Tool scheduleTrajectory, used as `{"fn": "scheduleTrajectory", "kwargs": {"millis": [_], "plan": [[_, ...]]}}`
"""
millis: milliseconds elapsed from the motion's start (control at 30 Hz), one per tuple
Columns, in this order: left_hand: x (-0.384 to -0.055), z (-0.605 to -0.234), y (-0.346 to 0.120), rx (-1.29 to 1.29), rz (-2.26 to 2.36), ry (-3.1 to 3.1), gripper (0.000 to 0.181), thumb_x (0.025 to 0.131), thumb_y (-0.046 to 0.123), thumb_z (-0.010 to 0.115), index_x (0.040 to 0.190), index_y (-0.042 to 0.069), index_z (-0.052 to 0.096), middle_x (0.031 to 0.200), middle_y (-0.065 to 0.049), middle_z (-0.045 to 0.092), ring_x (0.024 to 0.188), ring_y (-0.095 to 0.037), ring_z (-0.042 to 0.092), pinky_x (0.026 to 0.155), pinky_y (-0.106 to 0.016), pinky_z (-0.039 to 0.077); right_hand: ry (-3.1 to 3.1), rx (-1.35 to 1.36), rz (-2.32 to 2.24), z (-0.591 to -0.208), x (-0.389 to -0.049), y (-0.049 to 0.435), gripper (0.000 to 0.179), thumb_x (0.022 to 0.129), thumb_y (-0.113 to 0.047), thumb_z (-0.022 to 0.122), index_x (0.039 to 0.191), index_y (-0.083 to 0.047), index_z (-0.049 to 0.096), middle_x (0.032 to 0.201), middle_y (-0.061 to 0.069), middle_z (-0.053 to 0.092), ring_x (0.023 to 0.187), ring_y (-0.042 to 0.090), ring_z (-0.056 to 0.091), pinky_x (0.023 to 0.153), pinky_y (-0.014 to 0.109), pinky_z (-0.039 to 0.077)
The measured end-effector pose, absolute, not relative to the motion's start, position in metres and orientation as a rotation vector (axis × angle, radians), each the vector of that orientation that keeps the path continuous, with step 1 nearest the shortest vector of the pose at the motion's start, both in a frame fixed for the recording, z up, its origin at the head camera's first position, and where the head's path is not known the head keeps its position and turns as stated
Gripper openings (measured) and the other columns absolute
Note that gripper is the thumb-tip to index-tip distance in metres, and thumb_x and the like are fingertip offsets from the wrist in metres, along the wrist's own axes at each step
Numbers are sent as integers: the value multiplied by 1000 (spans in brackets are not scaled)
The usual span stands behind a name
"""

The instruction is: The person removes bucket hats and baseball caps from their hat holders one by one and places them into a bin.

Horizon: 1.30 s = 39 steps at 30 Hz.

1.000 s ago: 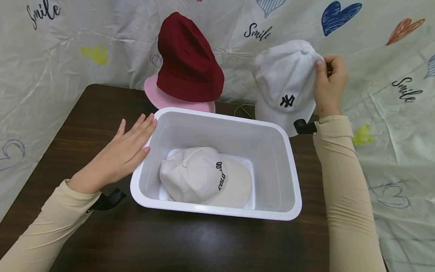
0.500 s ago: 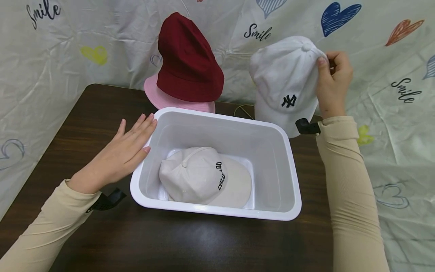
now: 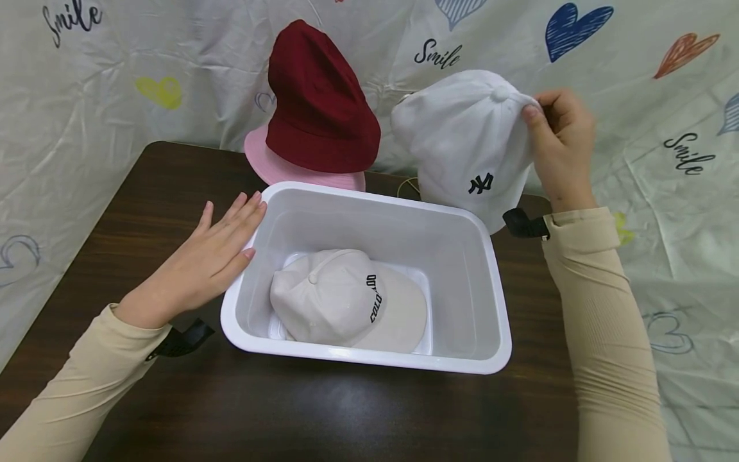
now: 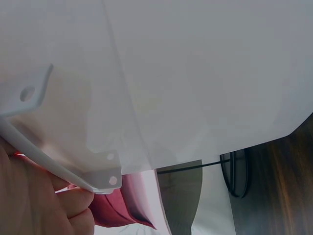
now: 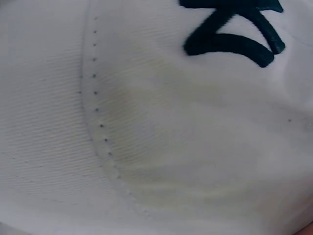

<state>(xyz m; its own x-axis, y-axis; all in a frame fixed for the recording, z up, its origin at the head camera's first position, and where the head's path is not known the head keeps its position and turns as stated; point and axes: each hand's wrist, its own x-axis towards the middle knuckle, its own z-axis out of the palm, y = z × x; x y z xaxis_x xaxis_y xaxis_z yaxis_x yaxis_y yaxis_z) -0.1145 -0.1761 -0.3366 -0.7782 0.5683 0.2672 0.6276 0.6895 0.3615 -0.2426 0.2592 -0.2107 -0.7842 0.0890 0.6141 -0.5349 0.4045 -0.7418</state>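
My right hand (image 3: 564, 147) pinches a white baseball cap (image 3: 462, 135) near its crown, behind the tub's far right rim. Black interlocking letters mark the cap's front, and its brim points down. In the right wrist view, the white fabric (image 5: 146, 122) fills nearly everything. With straight fingers, my left hand (image 3: 202, 263) rests on the left rim of a white plastic tub (image 3: 358, 360). Its fingers (image 4: 76, 200) also show beside the tub's handle in the left wrist view. Inside the tub lies a cream cap (image 3: 329, 295) with black lettering, its brim toward the right.
Behind the tub, a dark red bucket hat (image 3: 323, 115) sits on a pink hat (image 3: 294, 170). A thin cord (image 3: 407, 186) lies between them and the white cap. Everything stands on a dark wooden table (image 3: 323, 417) before a printed cloth backdrop (image 3: 190, 38).
The white cap rose slightly, then shifted left and tilted, its crown bulging leftward. My right hand keeps its pinch on it. The left hand, tub and cream cap stay put.
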Motion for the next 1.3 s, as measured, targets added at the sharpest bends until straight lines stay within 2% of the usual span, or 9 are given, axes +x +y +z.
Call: {"fn": "scheduleTrajectory", "kwargs": {"millis": [167,433,867,1067,1300], "plan": [[-114,-335,-176,-978,-669,-2769,59,100,25,39,150,2,17,156,-15,12,143,-30,6,109,-57,-6,-2180,449,1261,-209,-234,258,13,90,-3,61,82,-11,66,71,-9,56,61,8,45,57,19,35],[-113,-333,-175,-961,-655,-2781,60,99,23,41,150,2,17,156,-14,12,144,-29,5,110,-56,-4,-2257,523,1265,-209,-224,255,6,89,-1,62,86,0,67,71,-4,57,60,9,45,56,19,34],[-113,-333,-175,-956,-667,-2778,61,98,21,42,151,4,16,157,-13,12,144,-28,6,110,-55,-3,-2211,780,1309,-209,-211,250,10,88,7,59,87,16,60,68,-2,55,55,9,42,52,17,33],[-113,-331,-174,-947,-664,-2793,61,98,21,42,150,3,16,157,-13,11,144,-28,5,110,-55,-3,-2059,819,1619,-202,-203,250,10,86,7,62,87,17,60,75,4,62,62,11,49,58,20,36],[-113,-333,-175,-949,-666,-2784,60,98,21,42,150,3,17,157,-13,12,144,-28,5,110,-55,-4,-1948,799,1671,-187,-196,249,4,84,12,59,84,16,61,71,6,61,60,14,47,59,22,35]]}}
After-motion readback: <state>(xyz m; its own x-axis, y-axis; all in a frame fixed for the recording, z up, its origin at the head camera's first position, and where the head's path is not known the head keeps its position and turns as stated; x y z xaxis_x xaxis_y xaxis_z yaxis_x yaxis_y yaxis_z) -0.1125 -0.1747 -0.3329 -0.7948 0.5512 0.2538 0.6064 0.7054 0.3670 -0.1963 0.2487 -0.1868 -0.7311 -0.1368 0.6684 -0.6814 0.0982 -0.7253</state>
